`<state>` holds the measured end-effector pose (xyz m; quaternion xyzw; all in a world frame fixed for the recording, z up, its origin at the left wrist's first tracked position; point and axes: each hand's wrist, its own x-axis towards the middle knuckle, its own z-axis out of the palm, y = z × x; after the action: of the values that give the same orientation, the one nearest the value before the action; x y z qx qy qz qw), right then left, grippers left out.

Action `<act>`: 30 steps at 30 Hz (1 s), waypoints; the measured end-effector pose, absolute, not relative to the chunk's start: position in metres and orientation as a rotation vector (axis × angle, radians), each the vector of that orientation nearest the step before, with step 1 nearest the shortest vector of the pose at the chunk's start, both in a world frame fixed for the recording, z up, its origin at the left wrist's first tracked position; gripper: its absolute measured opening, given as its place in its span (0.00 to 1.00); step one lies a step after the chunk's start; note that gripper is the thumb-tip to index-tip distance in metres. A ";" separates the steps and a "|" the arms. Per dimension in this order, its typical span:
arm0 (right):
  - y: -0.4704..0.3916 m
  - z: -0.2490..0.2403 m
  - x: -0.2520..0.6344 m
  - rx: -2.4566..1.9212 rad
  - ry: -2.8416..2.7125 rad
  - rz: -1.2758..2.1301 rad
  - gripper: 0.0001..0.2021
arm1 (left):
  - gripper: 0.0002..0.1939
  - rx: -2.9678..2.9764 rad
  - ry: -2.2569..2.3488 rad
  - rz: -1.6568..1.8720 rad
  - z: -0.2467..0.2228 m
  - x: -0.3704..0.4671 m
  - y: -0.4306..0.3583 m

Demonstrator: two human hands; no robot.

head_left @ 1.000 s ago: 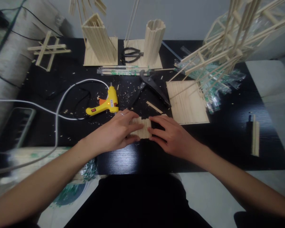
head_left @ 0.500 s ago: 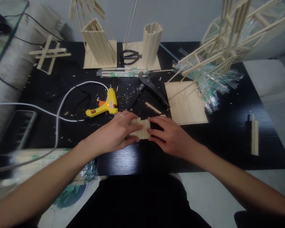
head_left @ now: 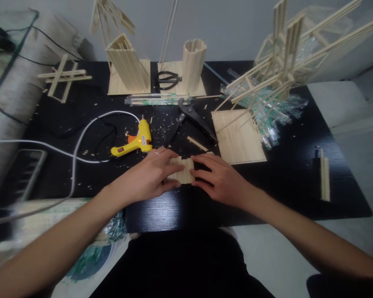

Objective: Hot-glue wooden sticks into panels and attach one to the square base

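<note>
Shifted view; glue gun (head_left: 136,142) label (head_left: 143,140) unclear

Left hand (head_left: 152,171) spread over left part of wooden-stick row (head_left: 186,173) near front edge of black tabletop (head_left: 276,194). Right hand (head_left: 220,180) at row's right end, fingertips touching. Yellow glue gun (head_left: 139,141) lies beyond left hand, orange light showing. Black pliers (head_left: 194,116) open amid wood scraps, left of flat stick panel (head_left: 236,145). Two stick towers (head_left: 124,66) (head_left: 193,68) upright at rear.

Stick panel (head_left: 187,176) partly hidden
</note>
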<state>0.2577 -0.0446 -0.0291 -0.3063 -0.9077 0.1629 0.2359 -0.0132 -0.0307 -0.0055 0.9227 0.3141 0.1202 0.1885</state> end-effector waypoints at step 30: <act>-0.038 -0.023 0.251 -0.903 -2.480 0.634 0.24 | 0.20 2.597 0.912 0.288 -0.002 -0.013 -0.031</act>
<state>0.2506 -0.0384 -0.0232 -0.3250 -0.8930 0.2282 0.2120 -0.0128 -0.0307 -0.0016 0.9220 0.3238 0.1022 0.1859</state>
